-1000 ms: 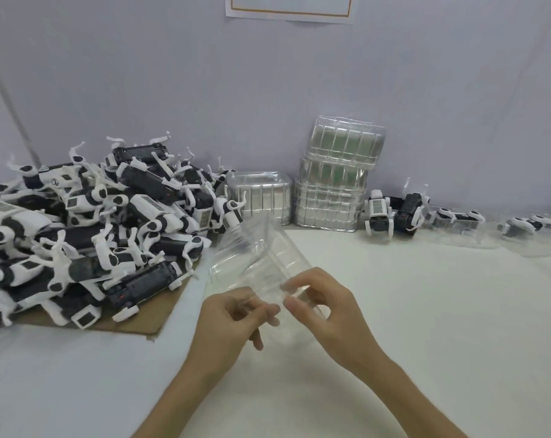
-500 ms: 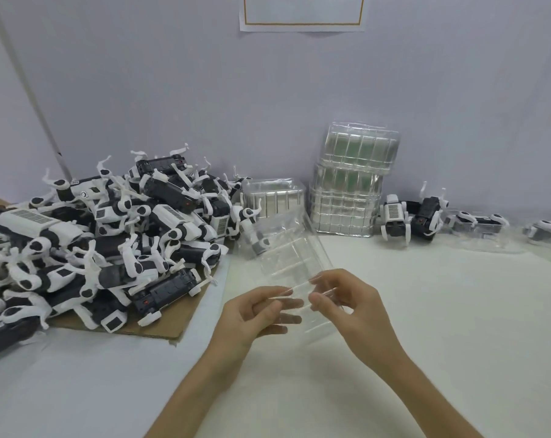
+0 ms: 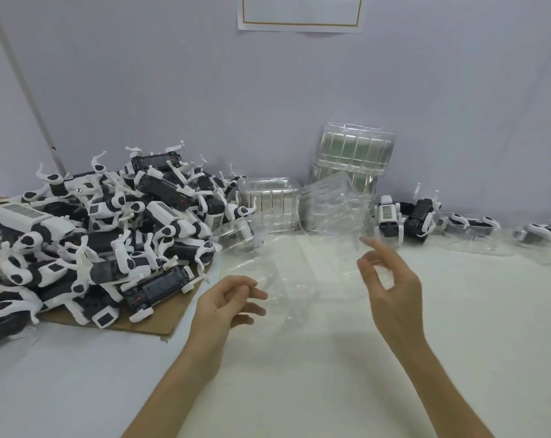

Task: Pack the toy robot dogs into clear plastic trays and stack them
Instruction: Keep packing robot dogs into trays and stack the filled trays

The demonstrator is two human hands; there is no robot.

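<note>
A big heap of black-and-white toy robot dogs [image 3: 109, 235] lies on brown cardboard [image 3: 154, 320] at the left. My left hand [image 3: 230, 301] pinches the near edge of one clear plastic tray [image 3: 268, 267], held low over the table. My right hand [image 3: 391, 279] is raised and pinches a nested bundle of clear trays [image 3: 334, 216] that tilts up toward the wall. The two sets of trays are apart. Stacks of empty clear trays [image 3: 353, 159] stand against the wall behind them.
A shorter tray stack [image 3: 271, 200] stands beside the dog heap. Two loose dogs [image 3: 404, 216] stand right of the stacks, and dogs in clear trays [image 3: 470, 226] line the wall at far right. A white table [image 3: 315, 374] spreads out in front of me.
My hands have moved apart. The trays held together between them have split: one stays low in my left hand, the rest rose to the right in my right hand.
</note>
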